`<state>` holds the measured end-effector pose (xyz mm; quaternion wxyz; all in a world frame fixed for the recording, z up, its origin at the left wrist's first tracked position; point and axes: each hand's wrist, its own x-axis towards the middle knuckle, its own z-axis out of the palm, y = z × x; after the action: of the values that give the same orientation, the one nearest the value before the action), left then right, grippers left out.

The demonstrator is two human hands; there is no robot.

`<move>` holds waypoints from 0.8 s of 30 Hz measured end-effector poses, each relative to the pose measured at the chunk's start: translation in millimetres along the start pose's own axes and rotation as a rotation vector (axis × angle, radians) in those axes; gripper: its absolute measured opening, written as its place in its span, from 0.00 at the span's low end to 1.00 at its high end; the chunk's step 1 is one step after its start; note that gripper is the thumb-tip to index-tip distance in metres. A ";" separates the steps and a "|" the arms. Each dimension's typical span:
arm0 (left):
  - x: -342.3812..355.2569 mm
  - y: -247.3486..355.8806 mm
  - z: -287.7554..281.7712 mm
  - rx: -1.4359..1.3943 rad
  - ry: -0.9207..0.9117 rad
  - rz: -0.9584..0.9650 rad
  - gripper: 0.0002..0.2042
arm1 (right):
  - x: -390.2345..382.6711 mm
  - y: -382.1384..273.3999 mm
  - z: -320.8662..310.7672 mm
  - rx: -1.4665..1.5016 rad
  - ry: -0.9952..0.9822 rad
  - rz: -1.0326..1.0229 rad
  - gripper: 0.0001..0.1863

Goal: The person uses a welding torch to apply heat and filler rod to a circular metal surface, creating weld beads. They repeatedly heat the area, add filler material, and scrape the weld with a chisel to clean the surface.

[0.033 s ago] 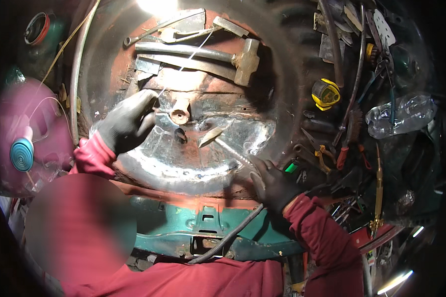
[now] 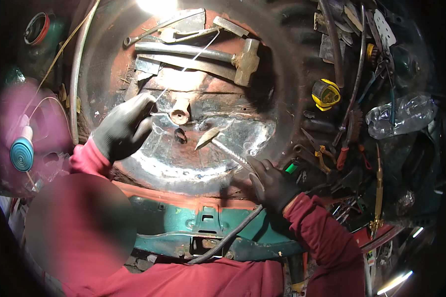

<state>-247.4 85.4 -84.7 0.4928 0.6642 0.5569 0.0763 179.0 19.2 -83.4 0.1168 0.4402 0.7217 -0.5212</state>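
My gloved left hand (image 2: 128, 123) grips a thin light rod (image 2: 186, 67), bent at its upper end, over the left side of the round metal well (image 2: 148, 166). My gloved right hand (image 2: 272, 180) holds a small hammer (image 2: 207, 137) with a wedge head and textured handle, angled over a shiny, scorched patch (image 2: 255, 131). A rusty tubular boss (image 2: 180, 111) stands between my hands, with a dark hole (image 2: 181, 136) below it. A dark corrugated cable (image 2: 225, 236) runs down from beneath my right hand.
Steel hammer (image 2: 248, 62) and flat bars lie at the top. Right are a yellow tape measure (image 2: 326, 93), pliers (image 2: 322, 156), wire brush (image 2: 352, 126) and plastic bottle (image 2: 401, 116). A translucent pink object (image 2: 54, 128) is left; a green panel edge (image 2: 168, 222) crosses below.
My left hand has shifted slightly left and down, and the rod with it. The small hammer's head has moved a little left.
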 end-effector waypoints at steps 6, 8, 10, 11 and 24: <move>-54.5 83.2 -27.0 -0.064 0.008 -0.181 0.08 | 10.6 32.5 4.6 -0.284 -0.033 0.000 0.32; -68.0 97.0 -22.5 -0.091 0.020 -0.254 0.09 | 15.0 25.1 -10.9 -0.312 0.001 -0.040 0.38; -68.4 112.2 -11.4 -0.131 0.070 -0.283 0.11 | 23.0 22.8 -14.6 -0.318 -0.051 -0.070 0.39; -68.9 116.0 -5.2 -0.215 0.082 -0.320 0.13 | 26.1 21.8 -16.7 -0.329 -0.075 -0.077 0.39; -50.5 103.4 20.1 -0.218 0.216 -0.352 0.13 | 23.9 18.9 -24.2 -0.253 -0.086 -0.091 0.44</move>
<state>-184.2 43.8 4.3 0.5048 0.4878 0.7021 0.1195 186.4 53.5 -100.2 0.1785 0.3658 0.7954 -0.4491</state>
